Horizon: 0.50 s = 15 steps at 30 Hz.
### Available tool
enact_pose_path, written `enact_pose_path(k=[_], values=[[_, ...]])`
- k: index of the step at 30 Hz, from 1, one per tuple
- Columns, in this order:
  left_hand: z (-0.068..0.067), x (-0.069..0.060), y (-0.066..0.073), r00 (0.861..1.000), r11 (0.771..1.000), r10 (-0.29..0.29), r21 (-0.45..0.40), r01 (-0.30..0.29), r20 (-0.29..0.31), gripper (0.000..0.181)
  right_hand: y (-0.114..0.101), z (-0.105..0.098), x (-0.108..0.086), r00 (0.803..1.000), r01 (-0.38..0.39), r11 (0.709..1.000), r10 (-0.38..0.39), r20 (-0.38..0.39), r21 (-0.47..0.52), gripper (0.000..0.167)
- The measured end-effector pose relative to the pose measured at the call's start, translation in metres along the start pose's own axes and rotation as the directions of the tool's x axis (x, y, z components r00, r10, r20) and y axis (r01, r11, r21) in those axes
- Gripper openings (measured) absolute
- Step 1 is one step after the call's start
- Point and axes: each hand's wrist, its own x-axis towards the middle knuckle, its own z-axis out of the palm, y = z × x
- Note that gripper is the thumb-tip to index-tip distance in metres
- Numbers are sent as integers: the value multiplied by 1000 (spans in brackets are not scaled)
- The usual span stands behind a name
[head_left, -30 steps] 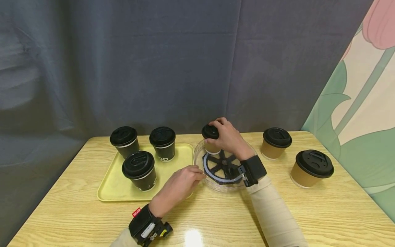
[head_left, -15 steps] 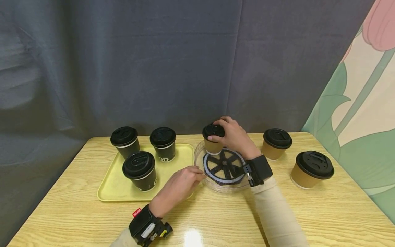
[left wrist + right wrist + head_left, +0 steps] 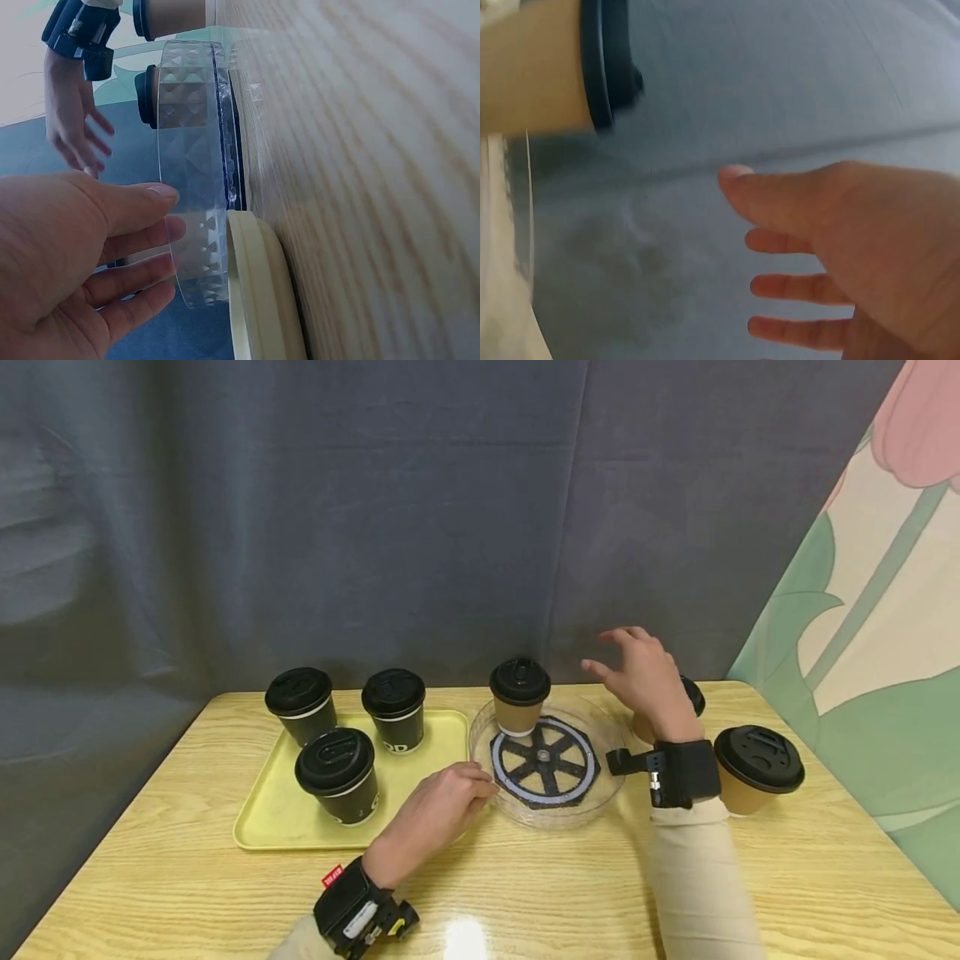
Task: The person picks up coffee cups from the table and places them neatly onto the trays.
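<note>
Dark curtain (image 3: 375,527) backs wood-grain desk (image 3: 525,893) as brown cup (image 3: 517,717) stands upright in clear dish (image 3: 551,818)

A person's right hand (image 3: 641,672) hangs in the air toward the back of the desk, thumb and fingers spread apart, with the brown cup near but clear of their tips, to their left. The cup's long axis runs vertical, its black lid (image 3: 520,681) facing up and its narrower base down in the far-left part of the dish. In the sideways right wrist view, that lid points toward the frame's right, above the thumb.

The left hand (image 3: 438,810) holds the dish's near-left rim between thumb and curled fingers, the cup standing just beyond them. The round dish lies flat, mouth upward; a black spoked wheel (image 3: 550,781) with a pale ring shows at its base, to the right of the left fingers.

To the left of those same fingers, a yellow tray (image 3: 277,827) carries three dark cups (image 3: 347,789), all upright and lidded. Below the right fingers, a second brown cup (image 3: 642,727) is partly hidden by the wrist; a third brown cup (image 3: 738,789) stands farther right, near a floral panel (image 3: 900,568).
</note>
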Motion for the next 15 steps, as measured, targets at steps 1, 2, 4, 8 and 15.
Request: enact_pose_path(k=[1,2,4,8,15], values=[[0,0,0,1000,1000,-5,-2,5,-3,17,5,-3,-2,1000,-19,1000,19,-11,-6,52],[0,0,0,1000,1000,-10,-3,10,-5,17,9,-6,-4,999,-35,999,35,-22,-20,52],[0,0,0,1000,1000,-18,0,18,-10,16,19,-10,-7,997,-70,997,68,-40,-45,52],[2,-1,0,999,999,-35,-11,35,-23,12,34,-13,-13,993,-115,990,111,-49,-80,52],[3,-1,1,998,999,-44,-13,44,-33,11,48,-15,-17,972,-205,967,219,82,-151,59]])
